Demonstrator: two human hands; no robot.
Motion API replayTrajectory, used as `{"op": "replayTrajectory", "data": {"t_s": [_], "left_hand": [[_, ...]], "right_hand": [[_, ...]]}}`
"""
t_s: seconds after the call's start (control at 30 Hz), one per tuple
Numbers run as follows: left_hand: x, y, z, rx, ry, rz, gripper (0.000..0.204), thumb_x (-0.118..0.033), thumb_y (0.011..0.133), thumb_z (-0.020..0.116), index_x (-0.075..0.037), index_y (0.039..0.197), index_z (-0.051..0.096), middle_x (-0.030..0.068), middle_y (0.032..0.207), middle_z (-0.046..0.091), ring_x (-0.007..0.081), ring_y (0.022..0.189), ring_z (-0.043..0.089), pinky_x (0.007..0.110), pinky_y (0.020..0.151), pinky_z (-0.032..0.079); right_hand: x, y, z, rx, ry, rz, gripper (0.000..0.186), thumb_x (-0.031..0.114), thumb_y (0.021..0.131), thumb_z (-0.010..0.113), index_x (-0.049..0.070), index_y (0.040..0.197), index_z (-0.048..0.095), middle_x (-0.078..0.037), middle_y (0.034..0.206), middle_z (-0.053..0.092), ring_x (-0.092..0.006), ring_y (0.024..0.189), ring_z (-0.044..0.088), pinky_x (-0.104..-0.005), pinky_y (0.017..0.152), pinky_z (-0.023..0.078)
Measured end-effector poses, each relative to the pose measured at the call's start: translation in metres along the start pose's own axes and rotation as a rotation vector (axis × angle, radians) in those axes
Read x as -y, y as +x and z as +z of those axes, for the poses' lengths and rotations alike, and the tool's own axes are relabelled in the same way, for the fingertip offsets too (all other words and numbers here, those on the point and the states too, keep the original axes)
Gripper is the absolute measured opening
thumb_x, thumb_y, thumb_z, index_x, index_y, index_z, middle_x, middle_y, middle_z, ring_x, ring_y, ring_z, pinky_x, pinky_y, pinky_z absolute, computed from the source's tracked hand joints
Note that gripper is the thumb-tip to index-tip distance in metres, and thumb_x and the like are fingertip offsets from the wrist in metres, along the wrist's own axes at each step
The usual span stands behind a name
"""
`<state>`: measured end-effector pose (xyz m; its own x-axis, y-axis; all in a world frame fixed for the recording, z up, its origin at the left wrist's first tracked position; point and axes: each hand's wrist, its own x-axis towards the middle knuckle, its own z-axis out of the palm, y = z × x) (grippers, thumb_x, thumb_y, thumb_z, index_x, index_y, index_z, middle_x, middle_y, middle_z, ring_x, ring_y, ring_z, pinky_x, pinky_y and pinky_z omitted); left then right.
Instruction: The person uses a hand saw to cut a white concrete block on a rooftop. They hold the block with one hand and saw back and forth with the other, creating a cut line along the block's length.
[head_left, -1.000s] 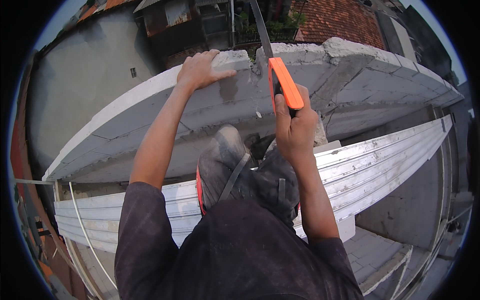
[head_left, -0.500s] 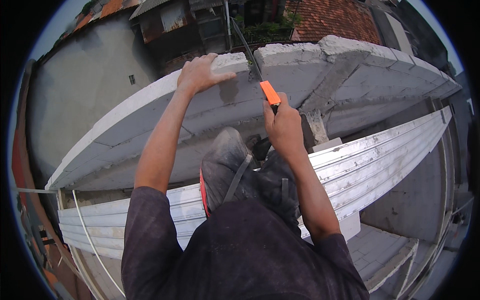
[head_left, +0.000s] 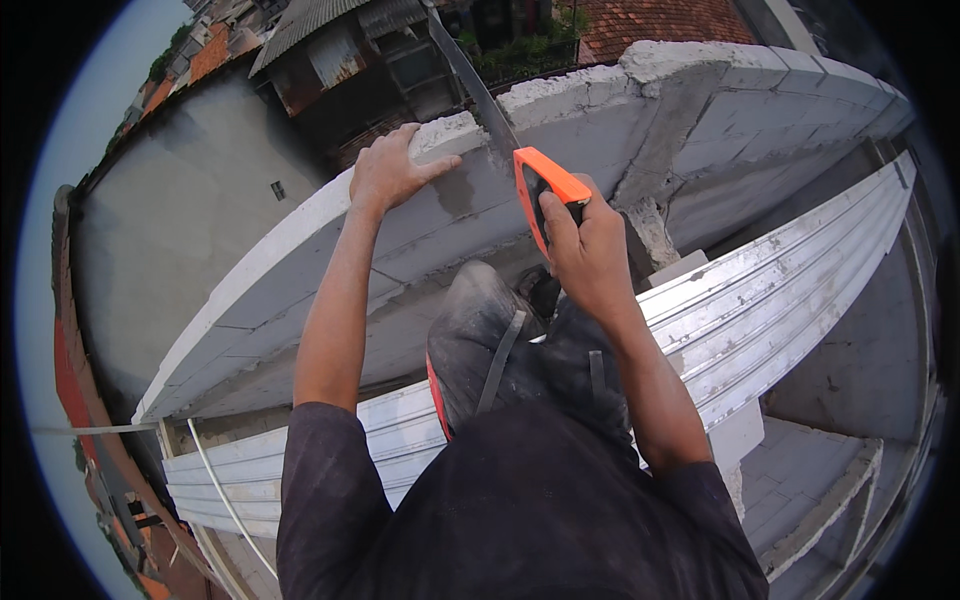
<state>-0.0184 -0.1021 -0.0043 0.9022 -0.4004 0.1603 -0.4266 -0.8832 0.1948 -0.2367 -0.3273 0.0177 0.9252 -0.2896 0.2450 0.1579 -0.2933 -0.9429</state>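
Note:
My right hand [head_left: 592, 250] is closed around the orange and black handle of a hand saw [head_left: 551, 195]. The saw's long grey blade runs up and away from me, through a gap in the top of a grey block wall [head_left: 330, 235]. My left hand [head_left: 390, 170] rests over the wall's top edge just left of the gap, thumb stretched toward the blade and fingers laid across the far side. The block edges on both sides of the gap look rough and broken. A damp dark patch marks the wall face below the gap.
Behind my knees lies a ribbed metal plank [head_left: 780, 310], along the wall. A rough mortar column [head_left: 665, 150] stands right of the saw. A thin white pipe [head_left: 222, 490] slants at lower left. Beyond the wall are a plastered wall [head_left: 190, 190] and tiled roofs [head_left: 660, 25].
The saw has turned so that its handle's side and more of the blade show. My view has tilted a little; my left hand keeps its place on the wall.

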Motion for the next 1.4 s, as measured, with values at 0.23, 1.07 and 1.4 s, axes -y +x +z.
{"op": "replayTrajectory", "data": {"t_s": [0.23, 1.07, 1.4], "left_hand": [[-0.007, 0.002, -0.001, -0.019, 0.025, 0.010, 0.109, -0.085, 0.077, 0.073, -0.003, 0.148, 0.064, 0.0244, 0.134, 0.073, 0.0387, 0.126, 0.070, 0.049, 0.109, 0.054], [-0.004, 0.000, 0.000, -0.032, 0.026, -0.003, 0.105, -0.083, 0.079, 0.074, -0.003, 0.147, 0.064, 0.0244, 0.135, 0.072, 0.0393, 0.128, 0.067, 0.048, 0.110, 0.052], [-0.017, 0.058, -0.027, 0.009, -0.183, 0.154, 0.052, -0.043, 0.104, 0.059, -0.003, 0.134, 0.072, 0.0243, 0.137, 0.071, 0.0406, 0.128, 0.067, 0.047, 0.110, 0.050]], "right_hand": [[-0.014, 0.015, 0.000, 0.012, -0.150, 0.023, 0.030, 0.024, 0.106, 0.065, -0.005, 0.116, 0.064, -0.023, 0.076, 0.068, -0.0424, 0.076, 0.071, -0.0447, 0.071, 0.052], [0.007, -0.003, -0.027, 0.079, 0.022, 0.077, 0.032, 0.021, 0.106, 0.066, -0.005, 0.124, 0.063, -0.026, 0.085, 0.067, -0.0366, 0.077, 0.070, -0.0434, 0.074, 0.053], [0.008, -0.072, -0.085, -0.162, 0.426, -0.151, 0.033, 0.019, 0.113, 0.057, -0.008, 0.132, 0.058, 0.000, 0.072, 0.055, -0.0045, 0.055, 0.048, -0.0228, 0.052, 0.041]]}}
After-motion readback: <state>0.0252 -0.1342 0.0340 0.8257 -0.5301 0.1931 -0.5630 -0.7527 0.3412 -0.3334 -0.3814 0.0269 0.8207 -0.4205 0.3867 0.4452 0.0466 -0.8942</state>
